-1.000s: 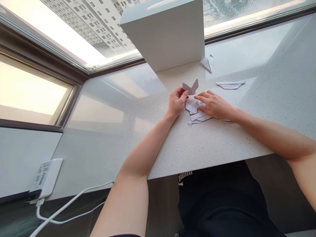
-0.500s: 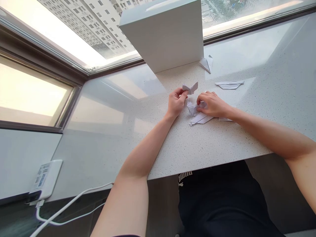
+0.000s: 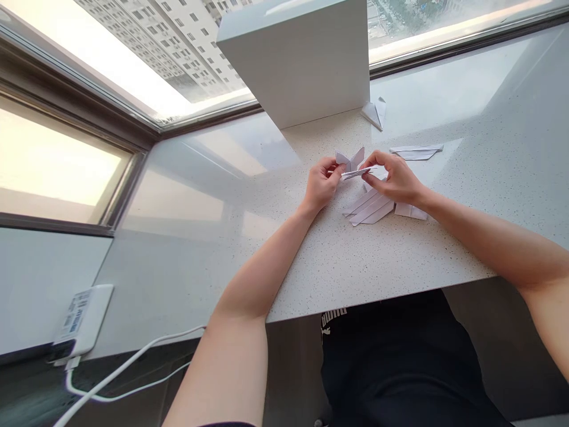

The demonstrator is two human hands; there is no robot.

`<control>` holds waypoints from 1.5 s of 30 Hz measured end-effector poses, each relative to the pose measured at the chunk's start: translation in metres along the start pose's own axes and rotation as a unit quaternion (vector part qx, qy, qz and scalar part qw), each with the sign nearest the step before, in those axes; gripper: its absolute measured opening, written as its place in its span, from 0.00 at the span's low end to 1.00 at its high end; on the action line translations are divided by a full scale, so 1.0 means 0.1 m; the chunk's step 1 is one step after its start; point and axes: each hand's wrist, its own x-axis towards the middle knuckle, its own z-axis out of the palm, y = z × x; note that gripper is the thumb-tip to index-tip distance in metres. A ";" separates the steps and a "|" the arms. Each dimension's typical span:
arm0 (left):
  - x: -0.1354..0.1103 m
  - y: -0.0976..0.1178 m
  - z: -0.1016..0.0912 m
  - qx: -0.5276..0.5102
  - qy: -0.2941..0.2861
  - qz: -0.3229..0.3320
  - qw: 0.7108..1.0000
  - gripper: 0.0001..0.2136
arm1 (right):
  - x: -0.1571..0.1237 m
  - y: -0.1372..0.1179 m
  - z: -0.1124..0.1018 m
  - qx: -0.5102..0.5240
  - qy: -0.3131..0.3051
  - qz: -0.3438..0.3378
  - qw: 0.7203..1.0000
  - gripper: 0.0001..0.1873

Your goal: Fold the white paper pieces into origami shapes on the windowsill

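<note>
My left hand point(image 3: 320, 185) pinches a white folded paper piece point(image 3: 357, 159) with two raised flaps, held above the countertop. Beside it, my right hand point(image 3: 395, 178) grips a second, flatter folded paper piece point(image 3: 354, 174) between thumb and fingers. This flat piece is seen nearly edge-on and reaches the left fingertips; whether both hands grip it I cannot tell. Just below the hands lie several folded paper strips point(image 3: 370, 209), fanned out and overlapping. Another folded paper point(image 3: 409, 211) rests near my right wrist.
Farther back on the speckled countertop point(image 3: 249, 237) lie a long folded paper point(image 3: 416, 152) and a pointed folded paper point(image 3: 376, 114). A large white box-like block point(image 3: 302, 71) stands behind, against the windows. A white device point(image 3: 91, 320) with cables point(image 3: 128, 370) is at lower left.
My right hand has lifted from the paper pile with a flat folded piece and brought it against the piece in my left hand. The strips underneath now show more fully.
</note>
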 end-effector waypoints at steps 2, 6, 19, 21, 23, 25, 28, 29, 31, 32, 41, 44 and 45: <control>0.00 0.01 0.00 -0.002 -0.005 0.005 1.000 0.25 | 0.00 0.01 0.00 0.003 0.022 0.007 1.000 0.11; 0.00 0.01 0.02 -0.007 -0.011 0.007 1.000 0.29 | 0.01 0.06 0.00 0.010 0.054 0.001 0.998 0.16; -0.05 0.11 0.02 -0.023 -0.075 -0.006 0.997 0.23 | 0.05 0.30 0.02 -0.018 0.110 0.033 0.993 0.19; -0.05 0.14 0.02 -0.025 -0.085 -0.007 0.996 0.23 | 0.06 0.31 0.03 -0.027 0.116 0.033 0.992 0.19; -0.06 0.15 0.01 -0.017 -0.094 -0.008 0.995 0.24 | 0.06 0.32 0.05 -0.032 0.116 0.031 0.992 0.18; -0.06 0.14 0.01 -0.009 -0.097 -0.003 0.995 0.24 | 0.06 0.33 0.07 -0.028 0.108 0.023 0.994 0.17; -0.07 0.13 0.01 -0.011 -0.091 0.011 0.996 0.24 | 0.05 0.34 0.09 -0.009 0.089 0.020 0.996 0.20; -0.07 0.13 0.01 -0.014 -0.088 0.014 0.996 0.24 | 0.04 0.34 0.10 -0.002 0.087 0.026 0.996 0.23; -0.07 0.13 0.02 -0.019 -0.083 0.014 0.996 0.25 | 0.04 0.35 0.09 0.010 0.093 0.047 0.995 0.28; -0.07 0.13 0.02 -0.019 -0.082 0.012 0.996 0.25 | 0.04 0.35 0.08 0.012 0.097 0.058 0.994 0.31; -0.10 0.22 0.06 0.022 -0.070 0.032 0.997 0.20 | 0.08 0.27 -0.01 -0.018 0.031 0.058 0.998 0.14; -0.11 0.24 0.07 0.044 -0.063 0.044 0.996 0.20 | 0.08 0.27 0.00 -0.022 0.043 0.053 0.997 0.11; -0.11 0.23 0.07 0.051 -0.060 0.047 0.996 0.20 | 0.08 0.28 0.00 -0.024 0.044 0.051 0.997 0.11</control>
